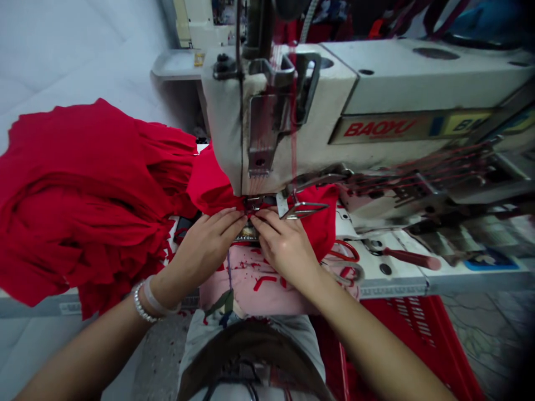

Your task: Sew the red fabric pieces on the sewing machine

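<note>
Head view: fingers (267, 224) on red fabric (211, 186)

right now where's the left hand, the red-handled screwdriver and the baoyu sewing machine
left hand (204, 248): head view, on the back of the hand
red-handled screwdriver (412, 259): head view, on the red handle
Baoyu sewing machine (376, 128): head view, on the red BAOYU lettering on its front

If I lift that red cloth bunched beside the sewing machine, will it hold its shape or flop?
The red cloth will likely flop: it hangs in soft, loose folds beside the sewing machine. It probably feels light for its bulk, as it looks thin. Its hanging weight may tug the part under the left hand and right hand.
</note>
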Available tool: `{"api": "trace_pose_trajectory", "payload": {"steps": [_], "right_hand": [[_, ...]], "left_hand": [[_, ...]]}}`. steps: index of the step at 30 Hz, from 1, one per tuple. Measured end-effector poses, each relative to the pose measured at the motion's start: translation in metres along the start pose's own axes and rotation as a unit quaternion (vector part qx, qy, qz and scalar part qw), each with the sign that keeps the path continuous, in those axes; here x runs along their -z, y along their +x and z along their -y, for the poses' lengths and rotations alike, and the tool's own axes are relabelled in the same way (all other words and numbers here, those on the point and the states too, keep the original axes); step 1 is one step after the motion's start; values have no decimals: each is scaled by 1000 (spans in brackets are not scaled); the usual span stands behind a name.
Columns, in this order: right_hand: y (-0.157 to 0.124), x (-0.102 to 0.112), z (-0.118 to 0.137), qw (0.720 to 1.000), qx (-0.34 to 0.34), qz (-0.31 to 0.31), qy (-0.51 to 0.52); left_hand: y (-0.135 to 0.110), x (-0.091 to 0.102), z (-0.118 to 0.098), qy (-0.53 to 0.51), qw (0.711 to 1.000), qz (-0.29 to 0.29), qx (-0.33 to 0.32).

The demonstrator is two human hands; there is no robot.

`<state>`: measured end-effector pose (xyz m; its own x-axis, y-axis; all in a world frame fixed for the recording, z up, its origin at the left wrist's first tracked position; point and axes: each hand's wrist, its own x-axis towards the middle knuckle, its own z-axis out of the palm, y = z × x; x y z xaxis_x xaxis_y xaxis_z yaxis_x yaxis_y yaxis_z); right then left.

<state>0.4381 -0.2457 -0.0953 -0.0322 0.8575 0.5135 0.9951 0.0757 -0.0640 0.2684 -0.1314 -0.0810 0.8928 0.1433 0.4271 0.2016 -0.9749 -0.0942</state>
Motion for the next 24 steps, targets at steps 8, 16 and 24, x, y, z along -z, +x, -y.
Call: {"api": "trace_pose_trajectory", "payload": {"steps": [8, 16, 24], "right_hand": [[1, 7, 13, 989, 114, -33, -83], [-95, 24, -28, 912, -330, -125, 210], [-53, 60, -17, 866, -258, -385, 187]], "left_hand": [[1, -1, -6, -46, 999, -14, 11], [-52, 1, 19, -439, 740, 11, 510], [-57, 23, 41, -637, 533, -294, 474]]}}
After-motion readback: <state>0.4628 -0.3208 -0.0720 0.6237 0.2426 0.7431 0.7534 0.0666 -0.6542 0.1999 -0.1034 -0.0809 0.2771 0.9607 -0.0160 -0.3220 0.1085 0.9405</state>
